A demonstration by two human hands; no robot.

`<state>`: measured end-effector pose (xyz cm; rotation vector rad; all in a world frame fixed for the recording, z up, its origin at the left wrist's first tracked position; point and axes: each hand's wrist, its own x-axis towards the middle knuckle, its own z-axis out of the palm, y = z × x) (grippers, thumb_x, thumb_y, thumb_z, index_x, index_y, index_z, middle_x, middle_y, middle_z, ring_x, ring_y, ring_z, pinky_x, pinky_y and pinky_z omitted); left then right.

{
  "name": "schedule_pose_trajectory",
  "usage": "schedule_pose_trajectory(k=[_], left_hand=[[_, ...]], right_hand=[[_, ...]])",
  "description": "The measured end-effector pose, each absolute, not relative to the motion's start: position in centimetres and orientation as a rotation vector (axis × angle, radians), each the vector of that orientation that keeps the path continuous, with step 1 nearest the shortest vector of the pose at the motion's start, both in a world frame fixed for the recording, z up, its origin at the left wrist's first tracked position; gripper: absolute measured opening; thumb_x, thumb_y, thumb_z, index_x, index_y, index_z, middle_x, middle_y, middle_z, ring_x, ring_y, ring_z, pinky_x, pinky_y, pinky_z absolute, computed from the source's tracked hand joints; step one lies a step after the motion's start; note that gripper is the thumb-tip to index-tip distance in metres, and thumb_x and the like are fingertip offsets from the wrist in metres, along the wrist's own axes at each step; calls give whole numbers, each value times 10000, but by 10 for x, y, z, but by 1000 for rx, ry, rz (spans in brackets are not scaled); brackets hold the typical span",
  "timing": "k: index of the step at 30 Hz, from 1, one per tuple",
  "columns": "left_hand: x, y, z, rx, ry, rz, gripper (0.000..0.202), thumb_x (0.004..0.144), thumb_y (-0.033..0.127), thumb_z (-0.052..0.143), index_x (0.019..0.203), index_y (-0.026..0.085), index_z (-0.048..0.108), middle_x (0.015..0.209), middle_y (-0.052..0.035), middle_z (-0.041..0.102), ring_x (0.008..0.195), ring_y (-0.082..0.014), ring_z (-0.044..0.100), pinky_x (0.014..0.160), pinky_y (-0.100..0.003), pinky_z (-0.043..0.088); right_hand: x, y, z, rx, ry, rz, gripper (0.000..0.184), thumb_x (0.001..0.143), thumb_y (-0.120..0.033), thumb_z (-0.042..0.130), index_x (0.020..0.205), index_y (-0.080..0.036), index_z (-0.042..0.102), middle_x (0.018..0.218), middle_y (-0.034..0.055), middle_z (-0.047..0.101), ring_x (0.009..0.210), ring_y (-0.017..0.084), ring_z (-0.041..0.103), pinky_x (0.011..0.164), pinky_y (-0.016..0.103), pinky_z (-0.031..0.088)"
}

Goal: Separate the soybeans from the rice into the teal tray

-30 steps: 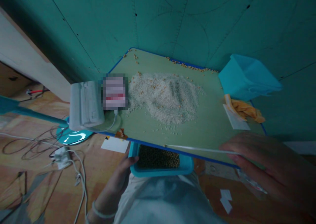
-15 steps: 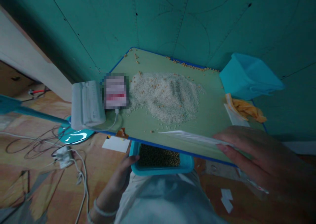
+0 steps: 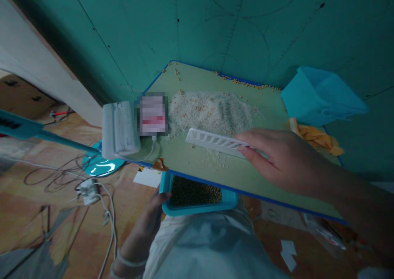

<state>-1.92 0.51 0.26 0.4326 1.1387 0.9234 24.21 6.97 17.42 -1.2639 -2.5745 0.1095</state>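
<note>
My right hand (image 3: 277, 158) is closed on a flat white slotted scraper (image 3: 212, 141), holding it at the near edge of a pile of white rice mixed with yellow beans (image 3: 214, 112) on a green board with a blue rim (image 3: 197, 172). My left hand (image 3: 150, 221) grips the left end of a teal tray (image 3: 198, 207) filled with dark beans, held under the board's front edge above my lap. A bracelet circles the left wrist.
A white device (image 3: 118, 129) and a blurred phone (image 3: 152, 114) on a cable lie at the board's left. A teal bag (image 3: 320, 96) and orange cloth (image 3: 317, 137) sit at right. Loose beans line the far rim. Cables and a teal lamp base (image 3: 98, 166) are on the floor.
My right hand has carried the scraper from the board's front right edge inward and left, up to the rice pile. The left hand and tray have stayed in place.
</note>
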Motion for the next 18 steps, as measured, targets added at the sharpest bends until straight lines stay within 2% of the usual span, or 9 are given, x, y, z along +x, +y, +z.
schedule_pose_trajectory(k=[11, 14, 18], left_hand=[[-22, 5, 11, 396, 1155, 963, 466, 654, 257, 596, 1118, 214, 611, 943, -6, 750, 1079, -281, 566, 860, -342, 463], [-29, 7, 10, 407, 1172, 980, 434, 625, 271, 616, 1052, 205, 654, 919, -16, 756, 1070, -304, 571, 845, -357, 473], [-42, 7, 8, 397, 1177, 922, 328, 567, 314, 666, 869, 205, 731, 859, -29, 765, 1061, -339, 570, 846, -371, 477]], right_hand=[[235, 79, 181, -1300, -2546, -29, 218, 846, -158, 443, 1004, -142, 592, 903, 67, 678, 806, 196, 634, 649, 273, 443], [235, 82, 182, -1342, -2547, -79, 213, 840, -160, 445, 990, -138, 596, 889, 71, 679, 781, 203, 636, 620, 275, 435], [232, 84, 181, -1369, -2569, -79, 204, 840, -170, 436, 966, -157, 597, 882, 66, 677, 781, 214, 634, 613, 285, 432]])
